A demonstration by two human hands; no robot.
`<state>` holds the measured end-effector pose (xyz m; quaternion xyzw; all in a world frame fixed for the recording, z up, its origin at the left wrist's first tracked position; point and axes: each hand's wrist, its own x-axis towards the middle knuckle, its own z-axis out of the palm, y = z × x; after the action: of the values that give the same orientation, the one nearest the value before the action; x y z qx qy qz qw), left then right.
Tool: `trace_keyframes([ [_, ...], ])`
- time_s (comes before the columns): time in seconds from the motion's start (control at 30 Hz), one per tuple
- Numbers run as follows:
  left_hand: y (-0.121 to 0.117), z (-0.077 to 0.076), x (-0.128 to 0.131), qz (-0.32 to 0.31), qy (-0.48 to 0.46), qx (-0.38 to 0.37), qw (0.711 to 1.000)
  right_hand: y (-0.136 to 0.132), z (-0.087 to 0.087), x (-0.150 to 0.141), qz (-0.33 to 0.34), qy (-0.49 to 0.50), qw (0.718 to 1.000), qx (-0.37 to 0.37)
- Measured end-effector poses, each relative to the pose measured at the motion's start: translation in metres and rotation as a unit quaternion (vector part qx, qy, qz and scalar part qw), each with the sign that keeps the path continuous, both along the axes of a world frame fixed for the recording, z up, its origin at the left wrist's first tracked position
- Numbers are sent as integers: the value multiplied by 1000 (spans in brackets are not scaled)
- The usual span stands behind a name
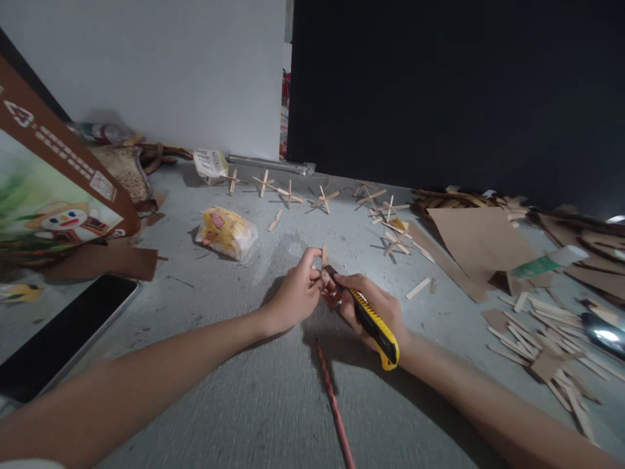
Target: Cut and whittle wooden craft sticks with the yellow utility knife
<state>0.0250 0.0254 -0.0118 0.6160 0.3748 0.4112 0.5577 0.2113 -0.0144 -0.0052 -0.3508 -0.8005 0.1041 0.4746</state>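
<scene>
Near the middle of the grey table, my left hand (pixel 295 296) is closed on a small wooden craft stick (pixel 325 254), which stands up past the fingertips. My right hand (pixel 374 306) is wrapped round a yellow and black utility knife (pixel 375 322). The knife's front end meets the stick at the left fingertips; the blade itself is too small to make out. Below both hands lies a pink twisted pencil-like rod (pixel 332 400). A loose stick piece (pixel 418 288) rests to the right of my right hand.
Several crossed-stick pieces (pixel 322 199) stand along the back. A yellow packet (pixel 227 232) and a phone (pixel 68 335) lie left, beside a printed bag (pixel 58 169). Cardboard (pixel 463 244), a glue stick (pixel 549 262) and a stick pile (pixel 551 355) lie right. A black panel (pixel 459 91) rises behind.
</scene>
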Motion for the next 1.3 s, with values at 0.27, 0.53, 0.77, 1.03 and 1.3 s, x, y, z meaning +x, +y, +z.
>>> trace_keyframes([
  [0.27,1,2,1,8,-47,-5,999,-2,0,-12,-51,100,993,-38],
  [0.53,0,5,2,8,-57,-19,998,-1,4,-9,-43,150,982,-111],
  [0.77,-2,8,4,6,-88,-49,995,13,-12,-3,27,238,950,-199],
  [1.03,2,6,2,-30,-118,-76,990,11,-2,10,-5,201,979,-43],
  [1.3,-3,6,2,-64,-76,-57,993,23,-7,12,-114,-29,991,64],
])
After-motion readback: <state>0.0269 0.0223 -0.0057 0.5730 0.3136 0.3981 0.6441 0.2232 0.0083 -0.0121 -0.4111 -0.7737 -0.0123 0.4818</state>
